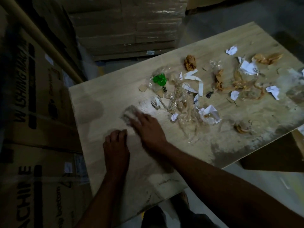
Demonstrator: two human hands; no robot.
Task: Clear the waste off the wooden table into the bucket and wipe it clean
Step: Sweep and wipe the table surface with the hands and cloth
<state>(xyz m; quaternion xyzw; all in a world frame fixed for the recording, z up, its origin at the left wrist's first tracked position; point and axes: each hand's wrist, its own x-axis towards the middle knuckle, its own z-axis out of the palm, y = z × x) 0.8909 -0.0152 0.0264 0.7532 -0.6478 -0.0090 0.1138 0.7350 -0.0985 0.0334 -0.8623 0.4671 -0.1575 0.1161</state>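
Likely feather-light and soft throughout: crumpled white paper scraps [209, 112], limp clear plastic film [186, 126], sticky-looking brown tape wads [190, 62], one green plastic bit [159, 78]. Best raked together and pinched up by the bunch, film probably slippery. Strewn over the middle and far right of the dusty wooden desk [102, 96], bucket out of view. Right hand [148, 127] flat, fingers straight, pressing a blurred grey cloth [129, 113] just left of the litter; left hand [116, 145] curled, resting on the desk, nothing seen in it.
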